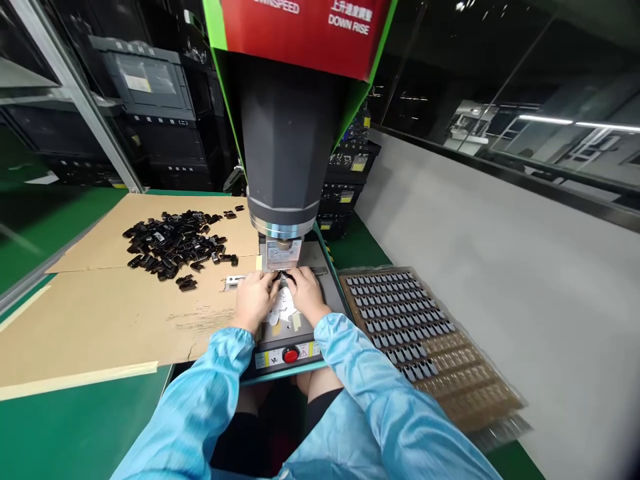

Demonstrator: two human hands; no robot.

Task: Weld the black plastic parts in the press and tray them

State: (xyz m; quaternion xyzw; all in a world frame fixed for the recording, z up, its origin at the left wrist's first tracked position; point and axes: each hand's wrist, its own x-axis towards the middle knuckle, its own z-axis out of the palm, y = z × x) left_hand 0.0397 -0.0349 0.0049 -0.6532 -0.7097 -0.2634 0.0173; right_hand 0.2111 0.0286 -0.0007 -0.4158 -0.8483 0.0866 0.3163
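Under the press head (283, 257), my left hand (254, 298) and my right hand (307, 293) meet at the fixture on the machine base (313, 327). The fingers of both are closed on a small black plastic part (285, 275), mostly covered by the fingertips. Just below, a white piece (284, 303) lies on the base between my wrists. A metal bar (233, 281) sticks out left of my left hand. On the cardboard (100, 300) to the left lies a heap of small black plastic parts (175, 243).
A red button (291, 355) sits on the base's front face. At right, a brown tray (465, 363) holds rows of grey pieces (400, 310). Black crates (170, 143) are stacked behind the cardboard. The grey machine column (284, 140) rises right over my hands.
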